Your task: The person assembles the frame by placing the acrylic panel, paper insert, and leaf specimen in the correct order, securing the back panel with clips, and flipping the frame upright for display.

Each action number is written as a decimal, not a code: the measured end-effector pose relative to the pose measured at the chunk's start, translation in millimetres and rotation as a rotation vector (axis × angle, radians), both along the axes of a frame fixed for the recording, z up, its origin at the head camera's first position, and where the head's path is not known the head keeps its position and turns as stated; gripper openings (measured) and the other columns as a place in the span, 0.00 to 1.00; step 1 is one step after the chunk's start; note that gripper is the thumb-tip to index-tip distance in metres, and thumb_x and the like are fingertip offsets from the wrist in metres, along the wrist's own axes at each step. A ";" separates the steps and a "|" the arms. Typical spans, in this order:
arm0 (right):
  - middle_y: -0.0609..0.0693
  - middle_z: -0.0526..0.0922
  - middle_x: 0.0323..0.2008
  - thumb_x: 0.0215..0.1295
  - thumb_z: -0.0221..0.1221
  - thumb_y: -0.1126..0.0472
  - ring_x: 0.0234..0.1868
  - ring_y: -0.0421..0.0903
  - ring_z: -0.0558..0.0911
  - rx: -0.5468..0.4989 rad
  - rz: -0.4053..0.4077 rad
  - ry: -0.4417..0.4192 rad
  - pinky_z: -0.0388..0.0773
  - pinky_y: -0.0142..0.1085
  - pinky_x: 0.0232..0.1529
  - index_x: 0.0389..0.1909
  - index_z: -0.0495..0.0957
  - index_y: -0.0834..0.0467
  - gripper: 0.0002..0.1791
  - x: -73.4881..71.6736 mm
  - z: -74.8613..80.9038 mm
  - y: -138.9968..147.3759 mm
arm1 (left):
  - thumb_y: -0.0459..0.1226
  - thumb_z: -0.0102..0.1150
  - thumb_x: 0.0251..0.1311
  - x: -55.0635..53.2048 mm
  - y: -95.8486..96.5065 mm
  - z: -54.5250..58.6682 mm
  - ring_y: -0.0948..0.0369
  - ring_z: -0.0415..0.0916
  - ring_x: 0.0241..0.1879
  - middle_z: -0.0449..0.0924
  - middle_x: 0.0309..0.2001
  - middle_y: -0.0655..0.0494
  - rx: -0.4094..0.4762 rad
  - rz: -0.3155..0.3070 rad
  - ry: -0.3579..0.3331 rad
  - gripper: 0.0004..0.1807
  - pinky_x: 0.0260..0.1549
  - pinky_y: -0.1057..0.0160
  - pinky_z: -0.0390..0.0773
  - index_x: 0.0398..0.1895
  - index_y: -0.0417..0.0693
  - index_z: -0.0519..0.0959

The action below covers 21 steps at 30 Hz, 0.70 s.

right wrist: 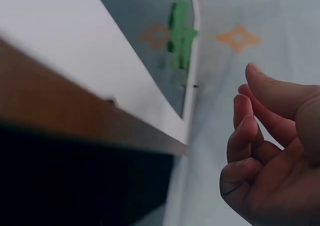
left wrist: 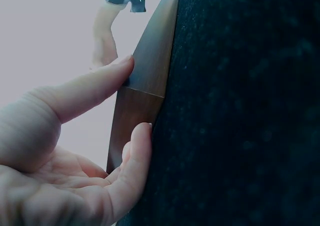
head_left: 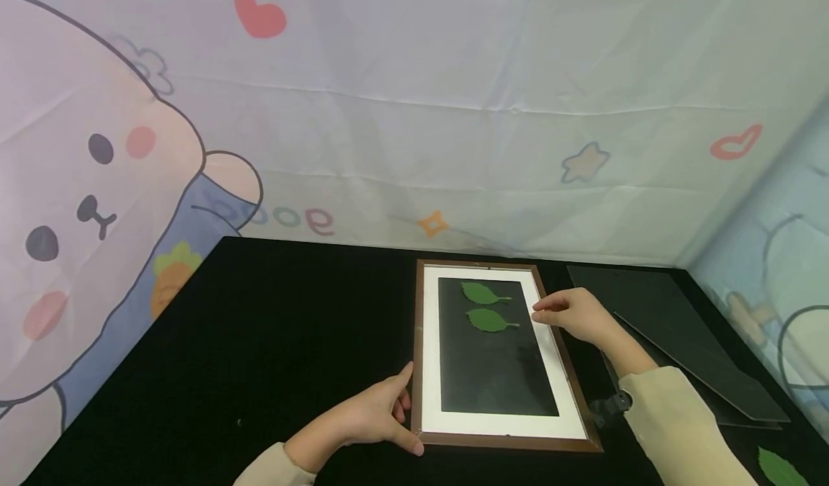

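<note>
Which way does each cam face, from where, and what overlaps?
Head: on the person's head, facing forward and down at the picture frame and two green leaves; left hand, right hand and sleeves show.
Left wrist: worn there, looking at the frame's corner; fingers and, apparently, the right arm show.
Right wrist: worn there, facing past the frame toward the backdrop and its orange star; only right hand shows.
Head and right wrist share frame and star.

The bench (head_left: 311, 327) which I watch through my cameras has a plain black surface. Directly on it I see a brown picture frame (head_left: 512, 442), lying flat. To the right of it are thin dark boards (head_left: 648, 295), overlapping each other. Nearer to me, at the right, lies one green leaf (head_left: 779, 467), partly cut from my view.
</note>
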State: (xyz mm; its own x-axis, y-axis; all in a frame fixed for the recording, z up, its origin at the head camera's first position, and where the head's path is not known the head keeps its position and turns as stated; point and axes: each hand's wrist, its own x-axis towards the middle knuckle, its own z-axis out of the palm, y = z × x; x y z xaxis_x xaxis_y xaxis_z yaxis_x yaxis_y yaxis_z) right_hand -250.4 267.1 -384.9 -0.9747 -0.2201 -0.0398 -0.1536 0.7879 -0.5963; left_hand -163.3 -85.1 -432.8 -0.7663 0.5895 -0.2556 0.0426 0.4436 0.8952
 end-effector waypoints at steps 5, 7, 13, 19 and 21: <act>0.58 0.83 0.43 0.64 0.62 0.52 0.43 0.52 0.81 0.002 -0.039 0.062 0.79 0.48 0.43 0.49 0.81 0.65 0.20 29.6 17.8 20.2 | 0.32 0.77 0.41 -0.2 0.1 1.3 0.56 0.67 0.34 0.68 0.38 0.49 -0.003 0.004 -0.004 0.63 0.29 0.66 0.69 0.74 0.30 0.41; 0.57 0.83 0.43 0.65 0.62 0.51 0.43 0.50 0.81 0.007 -0.056 0.081 0.79 0.45 0.42 0.49 0.80 0.65 0.21 42.8 23.1 30.8 | 0.32 0.77 0.41 -0.4 0.1 1.3 0.56 0.67 0.34 0.68 0.37 0.49 -0.006 0.003 -0.002 0.63 0.29 0.66 0.69 0.74 0.30 0.41; 0.58 0.83 0.46 0.66 0.60 0.50 0.39 0.34 0.78 0.036 -0.132 0.094 0.77 0.31 0.36 0.51 0.80 0.63 0.22 82.5 28.5 69.4 | 0.33 0.77 0.41 -1.9 -1.2 0.6 0.57 0.67 0.34 0.68 0.37 0.49 -0.011 -0.001 0.006 0.64 0.29 0.66 0.69 0.74 0.31 0.40; 0.61 0.82 0.48 0.65 0.59 0.43 0.33 0.19 0.71 0.073 -0.279 0.028 0.80 0.37 0.35 0.55 0.78 0.64 0.30 119.9 20.8 114.9 | 0.33 0.77 0.42 -1.0 -3.0 0.5 0.57 0.66 0.34 0.68 0.38 0.49 -0.009 -0.005 0.008 0.64 0.29 0.66 0.69 0.74 0.30 0.40; 0.62 0.83 0.46 0.65 0.59 0.43 0.30 0.19 0.71 0.082 -0.341 0.024 0.80 0.39 0.34 0.55 0.77 0.67 0.32 130.9 15.2 129.1 | 0.33 0.77 0.42 -0.5 -3.4 0.5 0.57 0.66 0.34 0.68 0.38 0.49 -0.007 -0.005 0.010 0.64 0.29 0.67 0.69 0.74 0.30 0.40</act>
State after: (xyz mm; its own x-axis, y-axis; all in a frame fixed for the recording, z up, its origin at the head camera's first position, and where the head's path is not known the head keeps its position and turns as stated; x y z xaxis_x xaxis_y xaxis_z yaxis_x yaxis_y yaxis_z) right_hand -119.6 396.2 -369.7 -0.9924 0.1214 -0.0200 0.1136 0.8417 -0.5279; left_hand -163.8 -88.5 -432.3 -0.7658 0.5914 -0.2525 0.0535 0.4500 0.8914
